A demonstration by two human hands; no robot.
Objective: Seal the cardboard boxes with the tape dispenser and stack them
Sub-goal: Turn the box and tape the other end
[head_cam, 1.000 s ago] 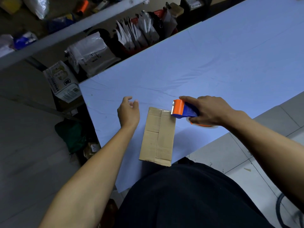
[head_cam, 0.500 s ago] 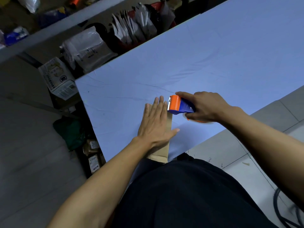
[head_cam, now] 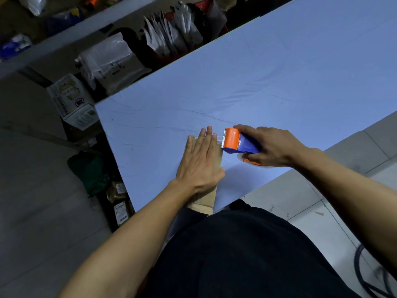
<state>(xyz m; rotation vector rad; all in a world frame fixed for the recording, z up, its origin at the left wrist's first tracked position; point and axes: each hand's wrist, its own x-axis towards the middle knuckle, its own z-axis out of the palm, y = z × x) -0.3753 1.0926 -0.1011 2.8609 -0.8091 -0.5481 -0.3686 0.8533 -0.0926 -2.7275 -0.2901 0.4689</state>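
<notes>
One cardboard box (head_cam: 211,168) lies on the blue bench (head_cam: 279,82), mostly hidden under the left hand (head_cam: 199,162), which presses flat with fingers straight. Just right of the box, the right hand (head_cam: 272,147) grips one tape dispenser (head_cam: 236,141); its roll is barely visible.

The left hand (head_cam: 200,163) and forearm covered most of the cardboard box (head_cam: 205,203), hiding its flap seam. The right hand (head_cam: 277,147) concealed the rear of the tape dispenser (head_cam: 236,141) and most of its tape roll. The worktop (head_cam: 279,82) ran out of frame at the top and right, and the labels on the floor packages (head_cam: 121,214) were too small to read.
</notes>
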